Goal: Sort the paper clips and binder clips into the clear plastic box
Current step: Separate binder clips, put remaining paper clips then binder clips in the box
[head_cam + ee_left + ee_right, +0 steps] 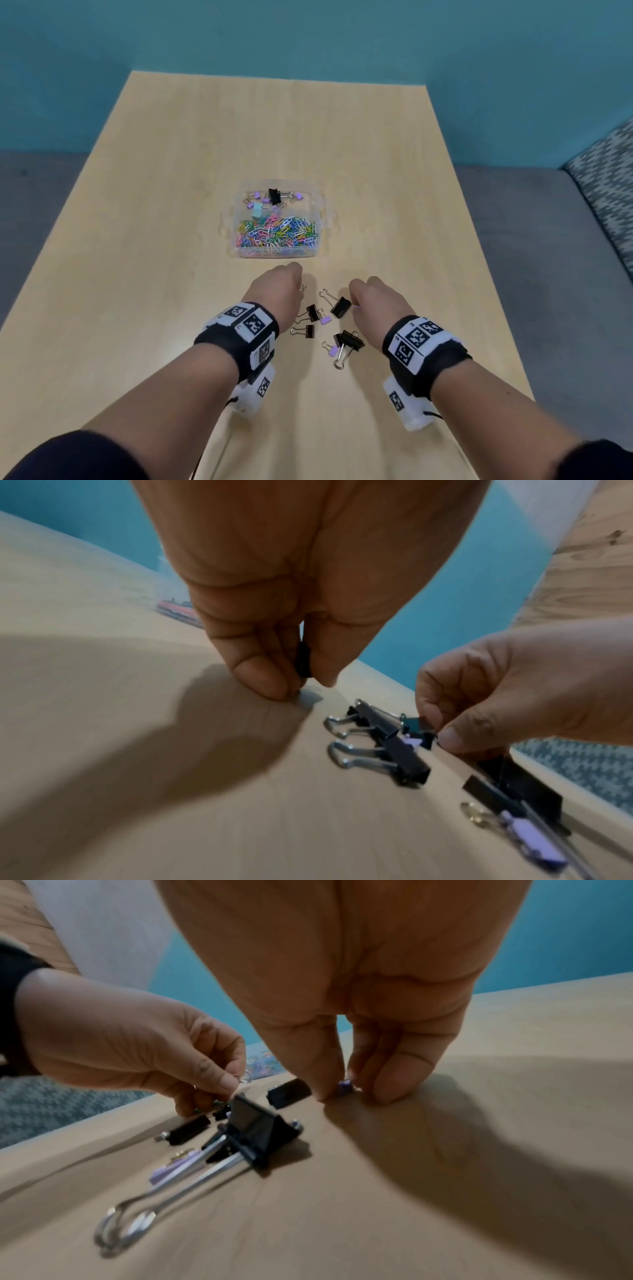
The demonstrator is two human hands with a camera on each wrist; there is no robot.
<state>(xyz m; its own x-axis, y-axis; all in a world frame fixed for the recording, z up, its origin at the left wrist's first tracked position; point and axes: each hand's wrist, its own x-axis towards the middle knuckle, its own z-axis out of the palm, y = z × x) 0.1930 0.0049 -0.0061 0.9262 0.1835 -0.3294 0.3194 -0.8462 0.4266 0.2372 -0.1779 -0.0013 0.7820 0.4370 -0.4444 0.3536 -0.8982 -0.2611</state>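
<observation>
I see the clear plastic box (324,219) mid-bench, coloured paper clips (277,231) nearest me. My left hand (274,631) pinches a small black binder clip (303,660); my right hand (363,1031) pinches a small purple binder clip (344,1086).

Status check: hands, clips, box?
Left hand pinches a small black binder clip at the table. Right hand pinches a purple clip. Several binder clips left on table; clear box ahead, unobstructed.
</observation>
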